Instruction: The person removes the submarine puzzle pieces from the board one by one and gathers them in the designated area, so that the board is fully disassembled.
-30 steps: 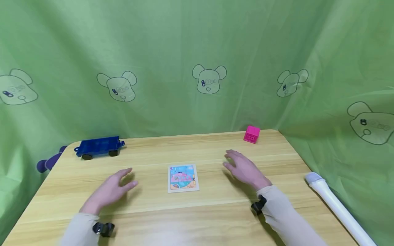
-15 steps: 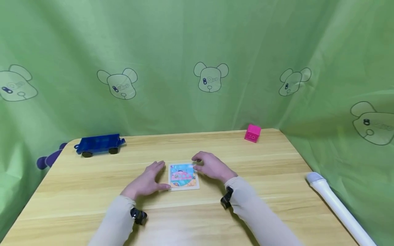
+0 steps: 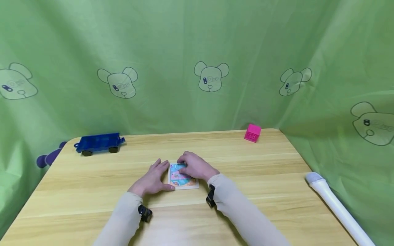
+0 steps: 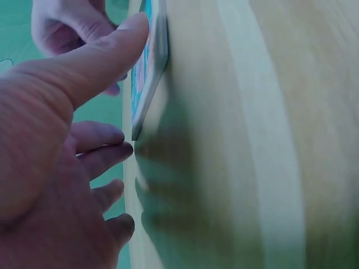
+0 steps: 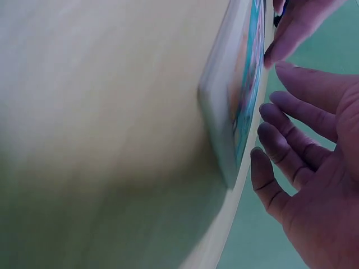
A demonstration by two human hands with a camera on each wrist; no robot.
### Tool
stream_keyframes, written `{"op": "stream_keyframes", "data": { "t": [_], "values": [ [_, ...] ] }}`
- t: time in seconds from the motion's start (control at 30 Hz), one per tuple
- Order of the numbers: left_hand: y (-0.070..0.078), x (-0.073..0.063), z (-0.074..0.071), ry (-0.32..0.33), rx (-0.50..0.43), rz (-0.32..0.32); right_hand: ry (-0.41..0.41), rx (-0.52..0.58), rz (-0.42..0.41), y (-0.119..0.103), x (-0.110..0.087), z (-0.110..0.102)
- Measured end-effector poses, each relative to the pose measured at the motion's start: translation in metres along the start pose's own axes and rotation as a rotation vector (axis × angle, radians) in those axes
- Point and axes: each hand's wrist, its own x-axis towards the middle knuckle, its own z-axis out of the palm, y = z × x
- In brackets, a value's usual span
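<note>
A flat square board (image 3: 186, 183) with a white border and a pink and blue sea-like picture lies on the wooden table. My left hand (image 3: 152, 180) is at its left side, the thumb over the near left corner and the straight fingers along the left edge. Over the picture reaches my right hand (image 3: 197, 166), its fingertips close above the surface and covering part of it. In the right wrist view the right hand's thumb and loosely bent fingers (image 5: 275, 143) stand apart, with nothing visible between them. The left wrist view shows the left thumb (image 4: 120, 47) over the board's edge.
A dark blue toy wagon (image 3: 99, 143) with black wheels stands at the back left. At the back right sits a pink block (image 3: 253, 133). A white tube (image 3: 337, 205) runs along the table's right edge. Green cloth (image 3: 166, 41) hangs behind and beside the table.
Both hands have come inward to the board, the left to its left edge and the right from the right side over the picture. The board has stayed nearly in place.
</note>
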Motion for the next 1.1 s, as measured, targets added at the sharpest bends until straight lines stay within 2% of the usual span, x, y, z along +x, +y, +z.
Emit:
{"op": "stream_keyframes", "data": {
  "t": [0.2,0.5,1.1],
  "values": [
    [-0.002,0.003,0.003,0.003,0.039,0.005,-0.024,-0.022,-0.012,-0.011,0.009,0.004],
    [-0.002,0.006,0.005,-0.017,0.035,-0.008,-0.025,-0.048,0.023,-0.014,0.015,0.008],
    [-0.005,0.006,0.005,-0.033,0.023,-0.005,-0.102,-0.069,0.044,-0.020,0.026,0.005]
  ]
}}
